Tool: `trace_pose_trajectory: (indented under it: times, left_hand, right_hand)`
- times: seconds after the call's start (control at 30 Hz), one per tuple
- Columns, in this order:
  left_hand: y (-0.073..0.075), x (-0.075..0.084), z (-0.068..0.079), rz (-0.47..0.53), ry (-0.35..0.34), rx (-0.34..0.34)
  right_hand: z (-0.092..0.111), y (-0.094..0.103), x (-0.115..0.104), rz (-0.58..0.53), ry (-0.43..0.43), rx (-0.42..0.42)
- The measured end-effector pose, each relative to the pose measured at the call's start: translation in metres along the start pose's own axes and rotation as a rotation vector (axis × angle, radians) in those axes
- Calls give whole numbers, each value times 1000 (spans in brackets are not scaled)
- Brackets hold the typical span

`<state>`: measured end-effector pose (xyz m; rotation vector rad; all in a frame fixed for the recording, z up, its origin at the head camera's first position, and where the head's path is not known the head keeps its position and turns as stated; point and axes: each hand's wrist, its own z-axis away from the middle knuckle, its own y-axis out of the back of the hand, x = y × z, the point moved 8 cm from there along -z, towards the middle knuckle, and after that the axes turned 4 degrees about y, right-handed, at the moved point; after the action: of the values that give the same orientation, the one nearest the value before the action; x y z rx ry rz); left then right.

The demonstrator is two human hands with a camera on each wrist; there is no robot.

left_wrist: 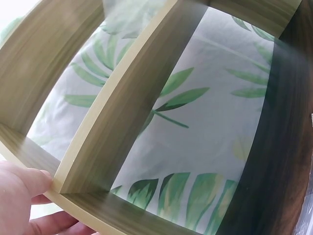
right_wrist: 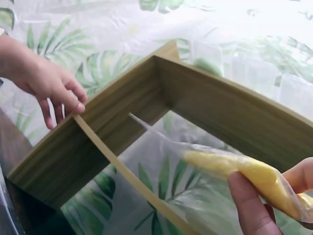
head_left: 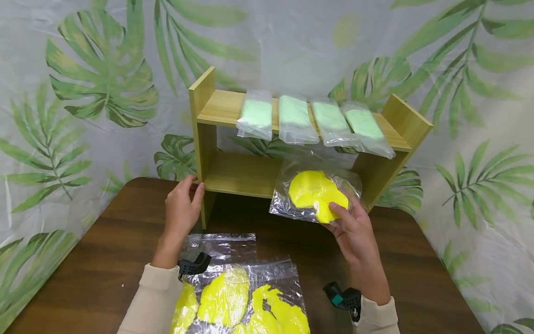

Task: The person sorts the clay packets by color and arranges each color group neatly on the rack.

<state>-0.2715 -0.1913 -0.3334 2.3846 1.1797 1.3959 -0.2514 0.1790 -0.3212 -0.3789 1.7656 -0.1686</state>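
Note:
A small two-tier wooden shelf [head_left: 242,174] stands on the table. At its left side panel, my left hand [head_left: 182,204] holds the front edge, thumb at the front and fingers along the outer face. My right hand [head_left: 354,229] pinches a clear plastic bag of yellow slime [head_left: 313,190] by its lower right side, thumb on top. This bag hangs in front of the lower tier's right half. In the right wrist view the yellow bag [right_wrist: 234,169] appears edge-on, tilted, its flat end pointing toward the shelf opening.
Several clear bags with pale green contents [head_left: 294,113] lie in a row on the upper tier, overhanging its front edge. More bags of yellow slime [head_left: 225,297] lie on the dark wooden table [head_left: 83,260] near me. A leaf-patterned cloth [head_left: 292,46] hangs behind.

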Motion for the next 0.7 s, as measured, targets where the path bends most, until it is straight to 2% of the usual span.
trace_pose_trajectory:
  times: [0.13,0.23,0.53,0.6,0.7]
  left_hand:
    - [-1,0,-1,2,0,-3]
    - [1,-1,-1,2,6,10]
    - [3,-1,0,-4,-3,18]
    - [2,-1,0,-3,-2,15]
    - [0,0,0,-5,-1,10]
  right_hand:
    - [-1,5,4,32,-26,18]
    - [-3,4,7,13,-33,20]
    - [-6,-1,4,-90,27,-11]
    - [-6,2,4,-71,33,19]
    - [-5,8,7,22,16,78]
